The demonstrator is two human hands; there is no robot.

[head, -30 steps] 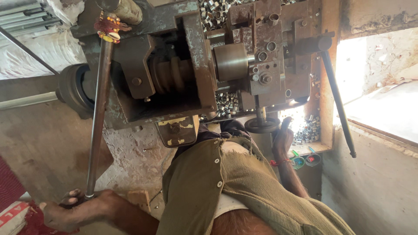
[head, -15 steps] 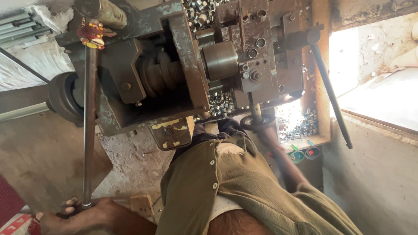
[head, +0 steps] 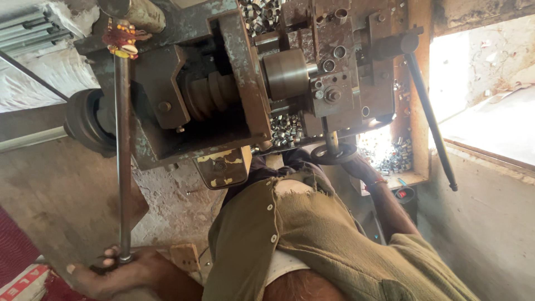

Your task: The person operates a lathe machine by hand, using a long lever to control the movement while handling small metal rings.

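My left hand (head: 111, 270), at the bottom left, grips the lower end of a long steel rod (head: 122, 167) that runs up to the machine's top left corner. My right hand (head: 365, 170) reaches past my olive shirt (head: 312, 239) and holds a small dark handwheel (head: 333, 154) under the machine's tool block. The rusty grey lathe-like machine (head: 223, 111) fills the upper middle, with a smooth steel cylinder (head: 287, 72) at its centre.
Several small shiny metal rings (head: 284, 129) lie heaped under the cylinder, and more (head: 395, 159) sit by the bright window opening (head: 479, 83). A long black lever (head: 432, 122) hangs at the right. A black pulley (head: 83, 122) sits at the left, a wooden block (head: 185, 256) below.
My right hand has moved from beside the handwheel onto it. My left hand has stayed on the rod's end. The view has shifted slightly.
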